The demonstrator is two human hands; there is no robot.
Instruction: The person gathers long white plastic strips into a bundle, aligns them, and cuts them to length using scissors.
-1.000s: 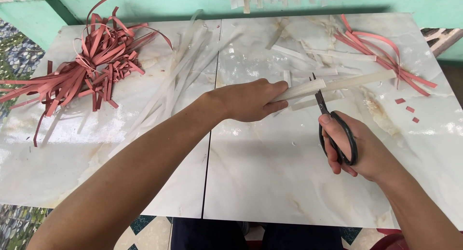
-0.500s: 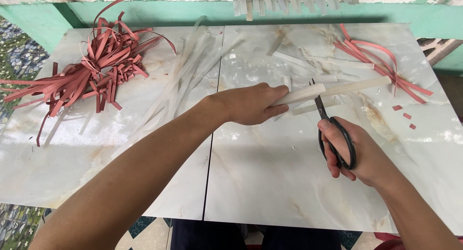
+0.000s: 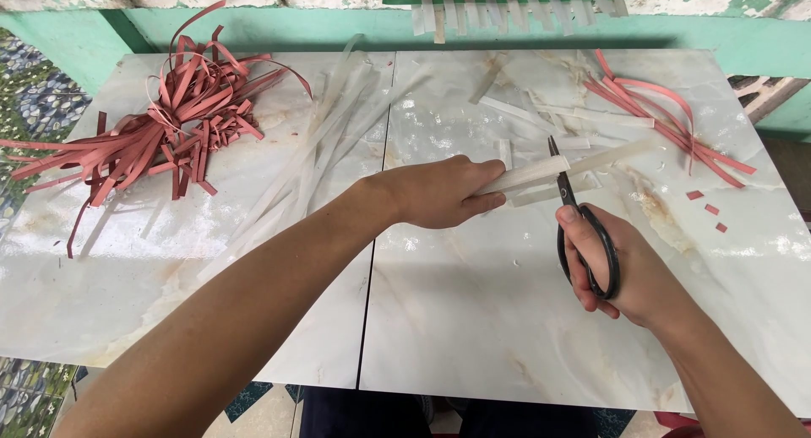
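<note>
A person's two bare arms reached over a pale marble-patterned table (image 3: 473, 320), seen from above. The left hand (image 3: 439, 193) came in from the near left, its fingers clenched around one end of a white strip (image 3: 541, 169). The strip was long, flat and narrow, creamy and slightly translucent, with straight edges. It was held just above the tabletop near the middle of the table and ran rightward and a little away from the viewer, its far end paler and more see-through than the gripped part.

The right hand (image 3: 629, 273) lay nearer and to the right, fingers wrapped through the loop handles of black scissors (image 3: 579, 218). The dark blades pointed away from the viewer and were parted slightly, crossing the strip just beyond the left hand's fingertips, so the strip sat between them.

More loose white strips (image 3: 304, 163) lay scattered across the middle and far side of the table, some long and slanting. A tangled heap of red strips (image 3: 169, 125) filled the far left corner. A smaller bundle of red strips (image 3: 667, 121) lay at the far right, with a few tiny red offcuts (image 3: 708, 208) near it. A green wall (image 3: 524, 28) ran along the far edge.
</note>
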